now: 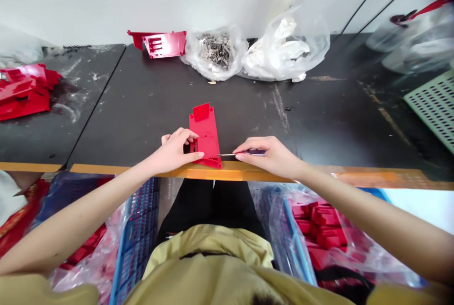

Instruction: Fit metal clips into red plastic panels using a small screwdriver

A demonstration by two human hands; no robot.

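The **left hand (175, 151)** and **right hand (269, 156)** work right at the table's near edge, which is trimmed with an **orange strip (230, 171)**. The **red plastic part (207, 137)** lies flat between them on the **black table (312, 120)**, with its near end at that strip and a raised tab at its far end. The left grip is narrow, its fingers curled over the part's left side near a slotted opening. The right grip is closed tightly around the dark **screwdriver (253, 152)**, whose thin metal shaft points left to the part's right edge, touching it or just beside it. Well ahead of the grips, near the wall, stand a **red slotted plastic part (165, 45)**, a **clear bag of small metal pieces (214, 52)** and a **clear bag of white pieces (283, 49)**. Farther left of the left grip, past a seam in the table, lies a **heap of red parts (24, 92)**; far right of the right grip, a **green perforated panel (434, 108)** sits at the table's edge. Below the grips, beyond the table's edge, **blue crates (136, 243)** hold plastic-wrapped **red parts (324, 229)** on either side of the person's knees.
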